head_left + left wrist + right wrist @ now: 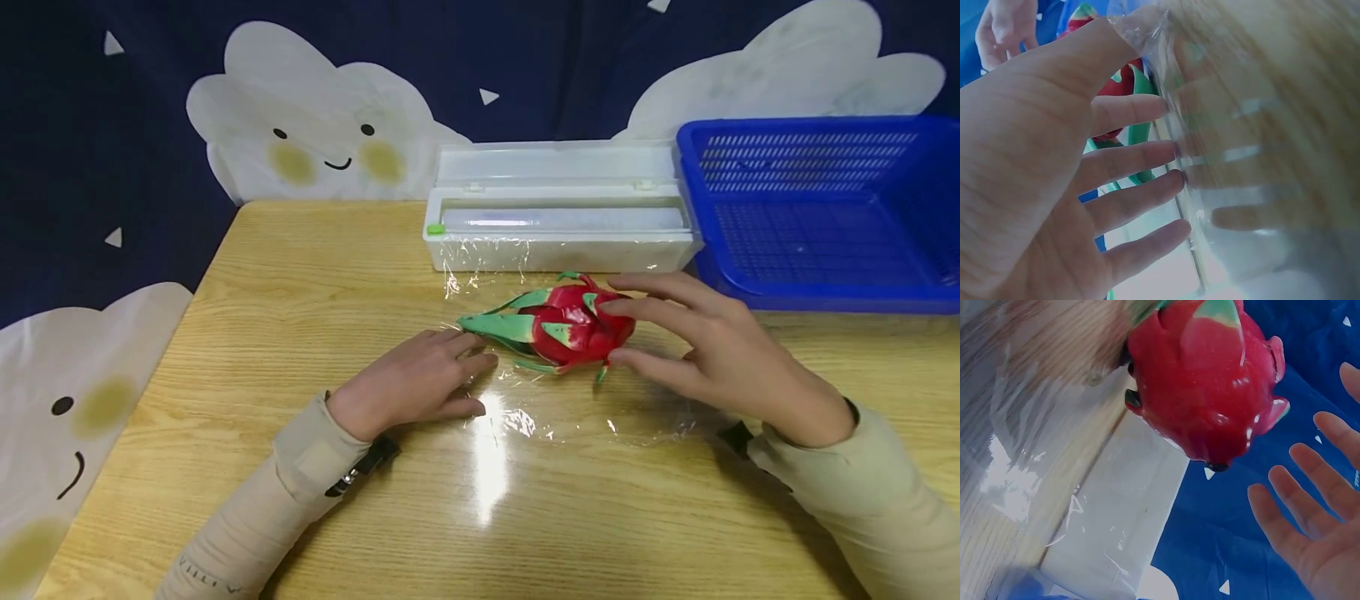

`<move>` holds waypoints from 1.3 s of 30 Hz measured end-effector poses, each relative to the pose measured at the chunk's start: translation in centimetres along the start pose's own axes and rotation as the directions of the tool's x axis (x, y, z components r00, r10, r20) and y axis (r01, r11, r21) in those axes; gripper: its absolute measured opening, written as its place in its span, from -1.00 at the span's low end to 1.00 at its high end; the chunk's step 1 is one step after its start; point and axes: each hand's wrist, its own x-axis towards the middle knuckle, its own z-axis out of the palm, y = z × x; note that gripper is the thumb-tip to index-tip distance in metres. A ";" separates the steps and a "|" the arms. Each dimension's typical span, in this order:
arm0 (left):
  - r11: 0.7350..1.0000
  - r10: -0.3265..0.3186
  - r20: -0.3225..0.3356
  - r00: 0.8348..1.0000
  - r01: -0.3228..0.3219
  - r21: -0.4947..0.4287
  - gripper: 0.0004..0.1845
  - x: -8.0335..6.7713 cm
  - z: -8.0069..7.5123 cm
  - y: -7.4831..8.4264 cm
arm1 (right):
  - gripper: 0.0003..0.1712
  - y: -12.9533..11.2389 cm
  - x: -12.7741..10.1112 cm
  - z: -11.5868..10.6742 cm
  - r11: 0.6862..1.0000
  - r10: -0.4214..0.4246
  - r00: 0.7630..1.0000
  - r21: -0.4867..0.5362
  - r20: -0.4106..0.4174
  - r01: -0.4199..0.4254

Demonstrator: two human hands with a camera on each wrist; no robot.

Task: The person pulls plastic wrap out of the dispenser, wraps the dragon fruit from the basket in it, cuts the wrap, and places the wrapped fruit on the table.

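A red dragon fruit (581, 325) with green leafy tips lies on a sheet of clear cling film (517, 423) spread over the table. My left hand (412, 379) rests palm down beside the fruit's green pointed end. In the left wrist view, the fingers (1141, 194) are spread and fairly straight, tips on the film, with the thumb touching a crinkled part of it. My right hand (720, 350) is at the fruit's rounded end, fingers apart and overlapping it in the head view. From the right wrist, a gap shows between those fingers (1310, 506) and the fruit.
Behind the fruit stands a white cling film dispenser (562, 252), lid raised, with its roll (562, 219) inside and film drawn out over the front. A green cutter piece (436, 229) sits at its left end. A blue plastic basket (810, 300) stands at the back right.
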 end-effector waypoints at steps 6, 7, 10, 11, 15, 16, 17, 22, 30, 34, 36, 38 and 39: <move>1.000 -0.021 0.023 1.000 0.021 -0.007 -0.39 0.0 -0.1 0.1 | -0.38 0.1 -0.2 -0.1 1.000 0.005 0.999 0.006 -0.037 -0.005; 1.000 -0.025 0.027 0.999 0.025 -0.008 -0.40 0.0 -0.2 0.1 | -0.38 0.1 -0.2 -0.2 1.000 0.003 0.999 0.005 -0.039 -0.003; 0.999 -0.035 0.039 0.999 0.036 -0.026 -0.40 -0.1 -0.4 0.2 | -0.38 0.3 -0.2 -0.3 1.000 -0.009 0.999 -0.008 -0.053 0.009; 0.999 -0.035 0.041 0.999 0.037 -0.031 -0.40 -0.1 -0.5 0.3 | -0.38 0.3 -0.2 -0.4 1.000 -0.013 0.998 -0.017 -0.058 0.012; 0.998 -0.023 0.020 1.000 0.024 -0.051 -0.41 -0.3 -0.8 0.3 | -0.44 0.5 -0.3 -0.8 0.999 -0.032 0.998 -0.045 -0.050 0.030; 0.999 -0.016 0.011 1.000 0.017 -0.050 -0.42 -0.4 -0.8 0.3 | -0.48 0.5 -0.3 -0.9 0.998 -0.037 0.998 -0.048 -0.041 0.035; 0.999 -0.011 -0.001 1.000 0.011 -0.045 -0.43 -0.4 -0.9 0.3 | -0.55 0.6 -0.4 -1.0 0.998 -0.040 0.999 -0.047 -0.028 0.039; 1.000 0.005 -0.025 1.000 -0.006 -0.028 -0.45 -0.4 -1.3 0.4 | -0.80 0.5 -0.7 -1.4 0.999 -0.016 0.999 -0.038 0.043 0.017; 1.000 0.008 -0.021 1.000 -0.009 -0.026 -0.47 -0.6 -1.9 0.6 | -0.81 0.3 -1.0 -1.6 0.999 -0.031 0.995 0.012 0.090 0.030; 0.999 0.033 -0.034 0.999 -0.034 -0.013 -0.50 -0.6 -1.9 0.8 | -0.72 0.2 -1.3 -1.5 0.998 -0.059 0.985 0.039 0.163 0.054; 0.999 0.046 -0.044 0.998 -0.046 -0.006 -0.52 -0.7 -1.9 0.8 | -0.73 0.1 -1.4 -1.4 0.997 -0.075 0.977 0.045 0.197 0.067; 0.998 0.058 -0.053 0.997 -0.058 -0.004 -0.56 -0.7 -1.8 0.9 | -0.78 0.0 -1.5 -1.4 0.996 -0.084 0.968 0.049 0.235 0.075; 0.998 0.063 -0.055 0.997 -0.063 -0.006 -0.58 -0.7 -1.7 0.9 | -0.79 -0.1 -1.5 -1.3 0.996 -0.083 0.964 0.047 0.254 0.073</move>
